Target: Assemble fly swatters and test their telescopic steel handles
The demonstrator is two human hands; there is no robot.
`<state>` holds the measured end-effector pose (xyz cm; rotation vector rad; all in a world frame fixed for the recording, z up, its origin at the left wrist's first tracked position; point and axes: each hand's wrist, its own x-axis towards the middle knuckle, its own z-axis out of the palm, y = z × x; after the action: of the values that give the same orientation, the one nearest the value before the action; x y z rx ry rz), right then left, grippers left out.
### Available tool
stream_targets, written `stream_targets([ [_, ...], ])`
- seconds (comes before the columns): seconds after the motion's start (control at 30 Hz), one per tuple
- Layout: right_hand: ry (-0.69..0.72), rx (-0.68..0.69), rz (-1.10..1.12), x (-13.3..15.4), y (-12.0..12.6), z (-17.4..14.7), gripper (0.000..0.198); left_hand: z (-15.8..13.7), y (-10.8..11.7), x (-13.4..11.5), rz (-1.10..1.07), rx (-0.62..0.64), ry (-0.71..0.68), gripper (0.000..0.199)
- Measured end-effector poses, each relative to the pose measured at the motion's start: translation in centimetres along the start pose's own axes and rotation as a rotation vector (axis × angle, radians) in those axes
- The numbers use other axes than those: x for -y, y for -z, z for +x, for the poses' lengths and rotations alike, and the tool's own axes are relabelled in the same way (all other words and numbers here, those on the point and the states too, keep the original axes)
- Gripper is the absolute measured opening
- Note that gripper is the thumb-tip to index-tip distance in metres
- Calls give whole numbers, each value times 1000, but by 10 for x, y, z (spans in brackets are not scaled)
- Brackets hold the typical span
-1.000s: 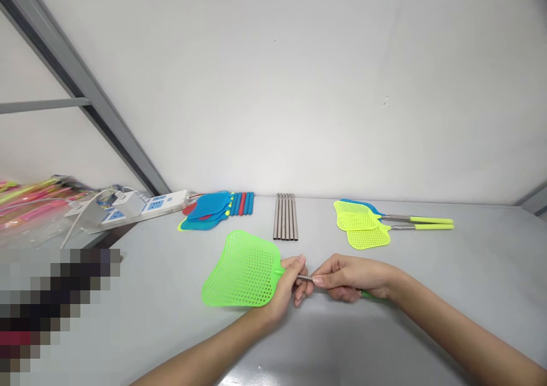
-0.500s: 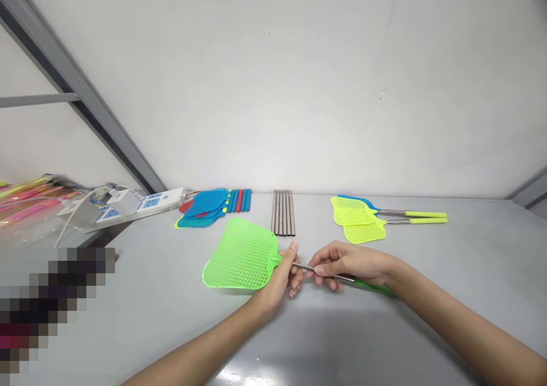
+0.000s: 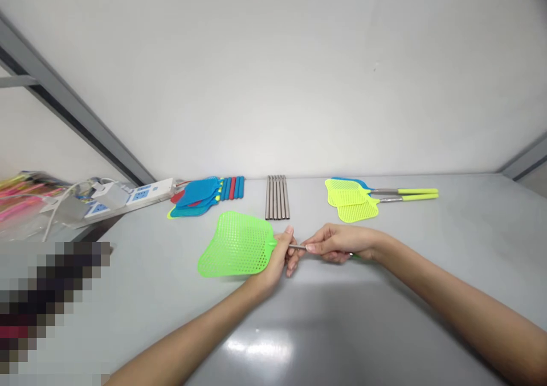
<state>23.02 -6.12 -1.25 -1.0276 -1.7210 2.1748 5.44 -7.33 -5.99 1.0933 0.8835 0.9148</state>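
Note:
A green fly swatter (image 3: 239, 246) is held sideways above the grey table, its mesh head to the left. My left hand (image 3: 284, 252) is closed round its neck, just right of the mesh head. Thin metal rod shows between the two hands. My right hand (image 3: 335, 243) grips the metal shaft further right, fingers and thumb pressed together on it. Most of the green handle is hidden behind the right hand and wrist.
Several metal tubes (image 3: 277, 198) lie side by side near the wall. Left of them are blue and red grips (image 3: 232, 188) and blue swatter heads (image 3: 199, 195). Yellow fly swatters (image 3: 356, 208) lie at right. A power strip (image 3: 141, 195) and bagged items (image 3: 25, 198) are at far left.
My right hand has slid left along the shaft, closer to my left hand, and covers more of it. The view has tilted slightly, so the whole scene sits a little higher.

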Motion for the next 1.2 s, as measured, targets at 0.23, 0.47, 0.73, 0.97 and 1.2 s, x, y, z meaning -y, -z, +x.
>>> stream_targets([
  [0.23, -28, -2, 16, 0, 2, -1, 36, -1, -2, -5, 5, 20, 18, 46],
  [0.47, -2, -41, 19, 1, 5, -1, 27, -4, -3, -7, 35, -10, -19, 44],
  [0.73, 18, -26, 32, -2, 6, -1, 25, -4, -2, -7, 75, 18, -33, 45],
  [0.97, -36, -49, 12, 0, 6, -3, 33, -2, -1, -3, 104, -5, -21, 48],
  [1.2, -88, -53, -20, -2, 7, -1, 39, -1, -2, -3, 97, -6, -5, 47],
])
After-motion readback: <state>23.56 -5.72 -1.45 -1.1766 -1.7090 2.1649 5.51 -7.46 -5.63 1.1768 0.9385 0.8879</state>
